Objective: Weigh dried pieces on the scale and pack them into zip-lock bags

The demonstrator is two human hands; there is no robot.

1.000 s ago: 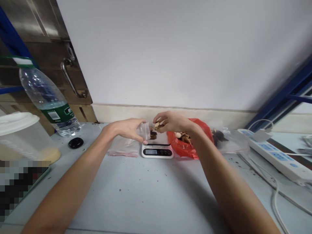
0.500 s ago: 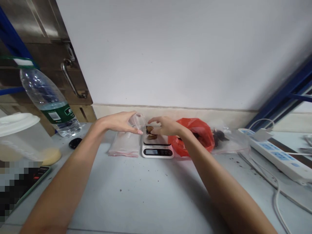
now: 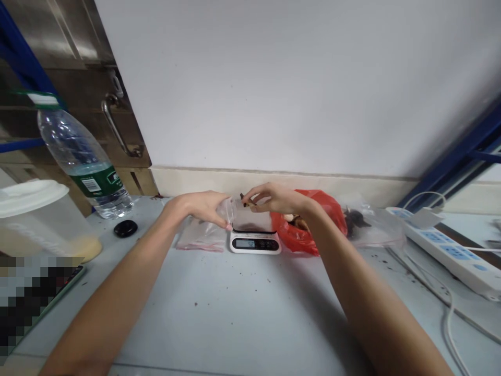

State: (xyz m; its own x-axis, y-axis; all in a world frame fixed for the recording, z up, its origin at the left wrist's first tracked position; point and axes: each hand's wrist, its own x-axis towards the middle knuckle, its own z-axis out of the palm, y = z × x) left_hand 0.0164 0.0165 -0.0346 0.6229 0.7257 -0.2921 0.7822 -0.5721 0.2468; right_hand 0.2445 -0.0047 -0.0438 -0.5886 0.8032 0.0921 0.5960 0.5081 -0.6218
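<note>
My left hand [image 3: 203,207] is closed around the edge of a clear plastic bag [image 3: 226,210], whose mouth faces the scale. Between the fingertips of my right hand [image 3: 276,198] is a brown dried piece [image 3: 247,202], close to that mouth; its exact kind is unclear. Below both hands lies a white digital kitchen scale [image 3: 255,244] with a lit display, the far part of its plate partly covered by my fingers. Beside it on the right, a red plastic bag [image 3: 331,211] stands open with more brown pieces [image 3: 298,222] inside. A stack of clear zip bags [image 3: 201,239] lies left of the scale.
At left are a water bottle [image 3: 96,175], a lidded plastic cup [image 3: 43,222], a black round lid [image 3: 126,228] and a partly pixelated phone [image 3: 74,274]. A clear bag with dark pieces [image 3: 356,222], a power strip [image 3: 456,256] and cables [image 3: 449,318] lie right. The wall [image 3: 266,104] rises behind.
My right hand has lifted brown pieces off the scale plate to the plastic bag's mouth. My left hand has shifted slightly right and down with the bag. The display reading has dropped.
</note>
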